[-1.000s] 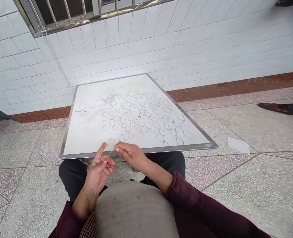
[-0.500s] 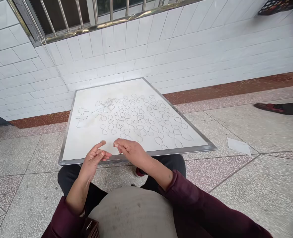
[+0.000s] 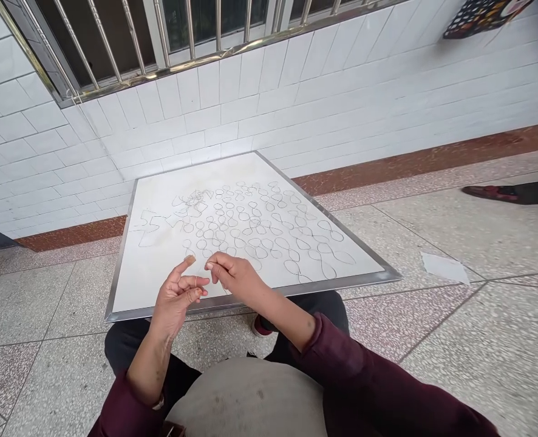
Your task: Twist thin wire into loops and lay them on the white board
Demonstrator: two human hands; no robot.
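Both hands are raised over the near edge of a white board [image 3: 160, 285] with a metal frame, which lies across my knees. My left hand [image 3: 178, 294] has its index finger raised, while the thumb and middle finger close together; a fine strand seems to cross a finger. My right hand [image 3: 230, 273] is in a pinch just beside it, with a barely visible thin wire at the fingertips. Many figure-eight wire loops [image 3: 299, 243] are spread over the board. Straighter bent wire pieces [image 3: 153, 221] lie at left, and a tangled wire heap [image 3: 198, 200] lies further back.
Behind the board stands a white tiled wall [image 3: 232, 121] with a barred window [image 3: 169, 36]. On the floor at right is a pale sheet [image 3: 445, 268]. Another person's foot [image 3: 492, 192] shows at far right, below a patterned hanging cloth [image 3: 478, 21].
My left hand has turned slightly and its fingers now come closer to my right fingertips. The right hand stays in its pinch. The view has tilted a little.
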